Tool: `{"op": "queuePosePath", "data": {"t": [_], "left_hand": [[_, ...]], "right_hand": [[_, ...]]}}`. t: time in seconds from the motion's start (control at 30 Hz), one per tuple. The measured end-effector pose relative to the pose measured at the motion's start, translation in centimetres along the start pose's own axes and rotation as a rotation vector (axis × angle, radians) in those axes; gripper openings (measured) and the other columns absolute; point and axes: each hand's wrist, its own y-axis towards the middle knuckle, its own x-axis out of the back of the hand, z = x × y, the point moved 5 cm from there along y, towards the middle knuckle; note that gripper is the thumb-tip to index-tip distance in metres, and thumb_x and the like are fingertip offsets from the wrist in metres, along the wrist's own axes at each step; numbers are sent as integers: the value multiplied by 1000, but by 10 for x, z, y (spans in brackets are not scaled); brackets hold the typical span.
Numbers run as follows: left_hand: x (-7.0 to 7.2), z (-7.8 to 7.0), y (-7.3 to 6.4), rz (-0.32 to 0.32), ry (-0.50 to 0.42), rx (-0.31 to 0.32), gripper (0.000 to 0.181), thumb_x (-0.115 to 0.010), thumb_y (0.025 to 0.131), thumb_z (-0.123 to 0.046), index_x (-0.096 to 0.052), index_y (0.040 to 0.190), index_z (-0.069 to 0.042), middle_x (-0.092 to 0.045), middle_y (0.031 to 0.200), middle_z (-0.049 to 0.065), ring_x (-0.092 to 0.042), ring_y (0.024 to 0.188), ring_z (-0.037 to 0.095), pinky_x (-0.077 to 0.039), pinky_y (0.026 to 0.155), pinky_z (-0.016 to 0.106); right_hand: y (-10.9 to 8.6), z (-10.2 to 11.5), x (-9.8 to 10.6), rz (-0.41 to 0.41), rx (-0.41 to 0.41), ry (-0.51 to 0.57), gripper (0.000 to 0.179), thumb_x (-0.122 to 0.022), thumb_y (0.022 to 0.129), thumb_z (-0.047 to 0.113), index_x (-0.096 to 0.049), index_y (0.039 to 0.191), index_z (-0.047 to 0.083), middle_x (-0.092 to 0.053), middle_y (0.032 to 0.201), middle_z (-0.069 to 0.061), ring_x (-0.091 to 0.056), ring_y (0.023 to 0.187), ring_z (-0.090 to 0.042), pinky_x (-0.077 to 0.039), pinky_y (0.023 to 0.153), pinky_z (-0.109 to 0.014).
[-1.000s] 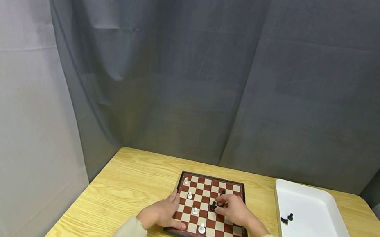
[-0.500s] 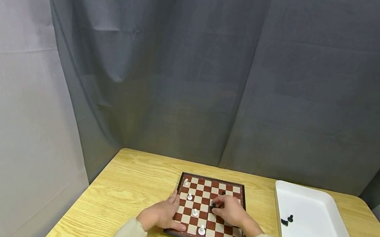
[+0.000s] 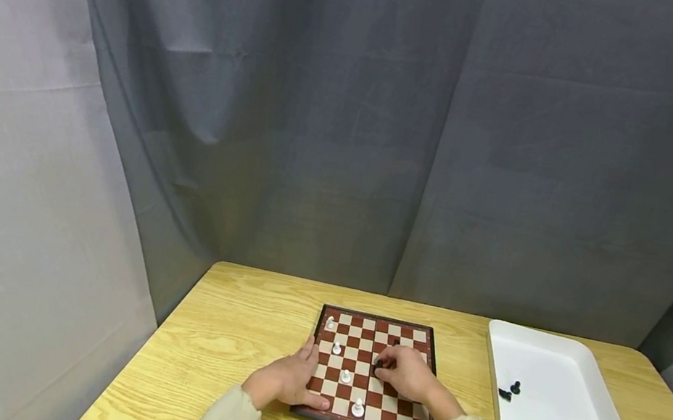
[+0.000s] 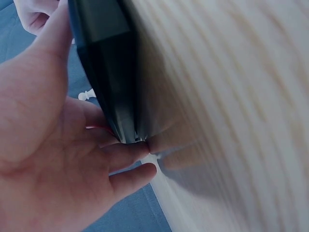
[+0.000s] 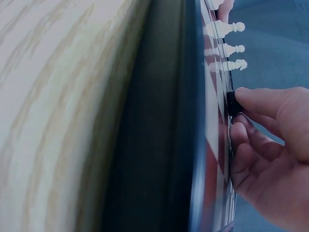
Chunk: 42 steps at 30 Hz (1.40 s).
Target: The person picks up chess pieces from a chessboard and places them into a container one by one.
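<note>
A folding chessboard (image 3: pixel 351 392) in red-brown and cream squares lies on the table. My left hand (image 3: pixel 286 378) rests on its left side, fingers along the edge and thumb over the near corner; the left wrist view shows these fingers against the board's dark side. With thumb and fingertips, my right hand (image 3: pixel 412 376) pinches a black chess piece (image 5: pixel 233 103) low at the board's surface, right of the middle seam; the fingers hide its shape. Several white pieces stand in a slanting row, among them a pawn (image 3: pixel 358 408) and a knight (image 5: pixel 236 65). Another black piece (image 3: pixel 397 342) shows behind the right hand.
At the right stands a shallow white tray (image 3: pixel 568 416) with a black chess piece (image 3: pixel 516 387) upright and another black piece (image 3: pixel 504 395) lying down. Grey curtains (image 3: pixel 349 131) hang behind the wooden table (image 3: pixel 256 300).
My right hand has moved slightly left and closed in around the black chess piece, which now shows less between the fingers. The left hand has stayed on the board's edge.
</note>
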Motion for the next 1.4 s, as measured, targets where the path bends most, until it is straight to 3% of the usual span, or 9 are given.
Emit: {"op": "queuePosePath", "data": {"t": [0.23, 0.63, 0.97, 1.4], "left_hand": [[-1, -1, 0, 1, 6, 0, 111, -61, 76, -67, -15, 150, 2, -1, 156, 19, -22, 139, 32, -31, 107, 39], [2, -2, 0, -12, 9, -2, 111, -62, 76, -66, -15, 150, 3, -3, 156, 20, -21, 140, 30, -31, 107, 38], [1, -3, -3, 10, 6, 0, 110, -61, 77, -66, -14, 150, 2, -1, 156, 19, -21, 140, 30, -32, 106, 39], [2, -4, -3, 10, -8, 7, 109, -61, 78, -65, -13, 151, 1, -1, 157, 18, -21, 140, 30, -33, 106, 39]], "right_hand": [[-3, 1, 4, -20, 17, -26, 4, -70, 85, 10, -70, 88, 13, -59, 78, 7, -52, 70, -10, -44, 61, -30], [-7, 6, 17, -7, 21, 22, 6, -69, 86, 9, -70, 92, 9, -61, 81, 4, -55, 72, -11, -46, 61, -30], [-13, 11, 41, -6, 50, -1, 13, -68, 86, 8, -71, 98, 4, -62, 87, 1, -55, 72, -13, -46, 60, -30], [-24, 2, 71, -32, 34, -32, 8, -67, 88, 8, -70, 94, 8, -60, 87, 1, -49, 67, -13, -42, 56, -29]]}}
